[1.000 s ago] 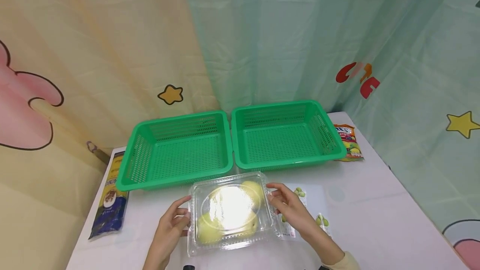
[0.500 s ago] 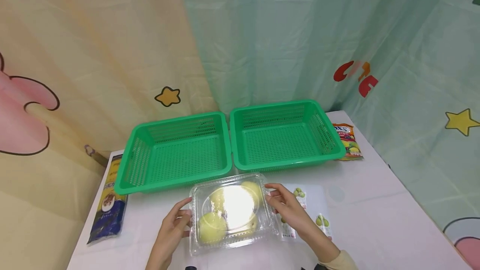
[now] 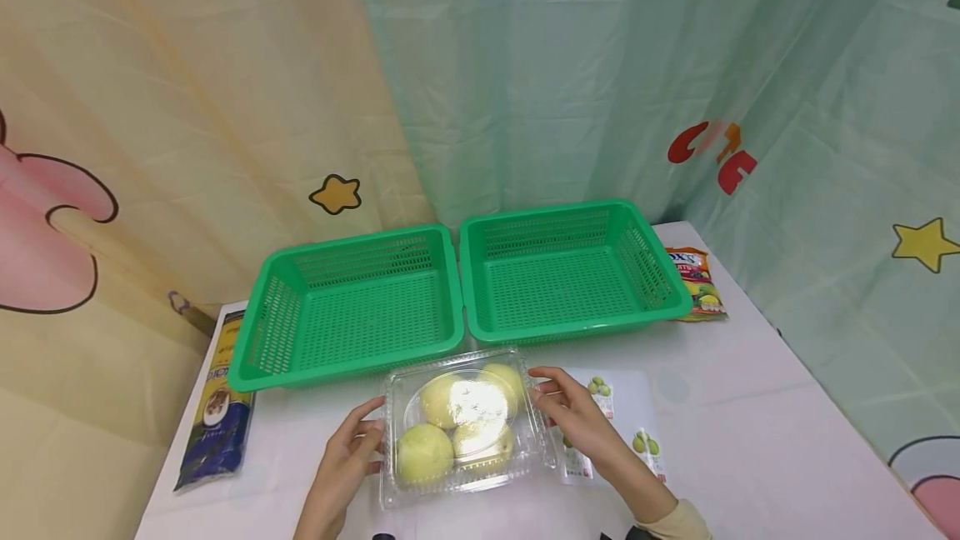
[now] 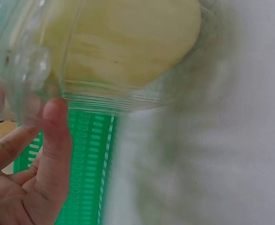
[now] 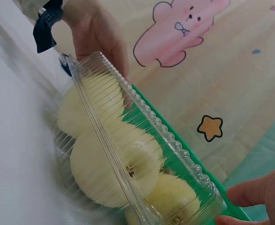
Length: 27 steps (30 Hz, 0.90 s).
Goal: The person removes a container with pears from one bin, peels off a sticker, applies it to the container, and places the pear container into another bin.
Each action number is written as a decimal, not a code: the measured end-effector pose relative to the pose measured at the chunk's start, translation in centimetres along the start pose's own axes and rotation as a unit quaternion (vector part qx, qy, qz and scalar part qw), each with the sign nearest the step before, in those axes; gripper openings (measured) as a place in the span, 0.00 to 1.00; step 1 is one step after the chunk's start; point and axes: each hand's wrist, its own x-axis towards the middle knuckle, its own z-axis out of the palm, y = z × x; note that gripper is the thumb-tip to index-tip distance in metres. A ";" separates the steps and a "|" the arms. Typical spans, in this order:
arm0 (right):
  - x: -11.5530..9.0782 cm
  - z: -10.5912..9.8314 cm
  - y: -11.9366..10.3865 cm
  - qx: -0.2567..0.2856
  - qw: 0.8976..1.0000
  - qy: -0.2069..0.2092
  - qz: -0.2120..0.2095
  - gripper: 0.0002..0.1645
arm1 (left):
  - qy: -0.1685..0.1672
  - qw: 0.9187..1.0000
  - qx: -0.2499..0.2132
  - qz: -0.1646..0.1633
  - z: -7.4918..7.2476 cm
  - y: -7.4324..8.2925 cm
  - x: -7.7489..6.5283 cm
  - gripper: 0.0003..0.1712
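A lidded clear plastic clamshell box [image 3: 405, 407] lies across the middle of the head view, just in front of the green baskets. Through its lid show several pale yellow round fruits [image 3: 425, 454], partly under glare; the right wrist view shows a stem hollow on one fruit [image 5: 114, 164]. My left hand [image 3: 341, 461] holds the box's left rim, its thumb near the lip in the left wrist view. On the opposite side, my right hand [image 3: 577, 411] pinches the right rim between thumb and fingers.
Two green perforated baskets [image 3: 367, 352] [image 3: 577, 327] stand side by side behind the box. A blue and yellow packet [image 3: 217, 423] lies far left. A colourful snack bag [image 3: 697, 286] sits beyond the right basket. A sheet with fruit pictures [image 3: 626, 407] lies by my right hand. Printed curtains rise behind.
The glare on the lid has shrunk and shifted, so more of the fruits show. The box has moved only slightly; both hands keep their hold on its sides.
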 end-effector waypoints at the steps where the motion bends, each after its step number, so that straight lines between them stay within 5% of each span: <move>1: 0.0 0.0 0.0 0.002 1.000 0.000 0.000 0.26 | 0.000 1.000 0.000 0.000 0.0 0.0 0.0 0.25; 27: 0.3 0.1 -0.3 0.018 1.000 -0.009 -0.003 0.28 | 0.007 1.000 0.015 0.007 0.1 0.4 0.1 0.30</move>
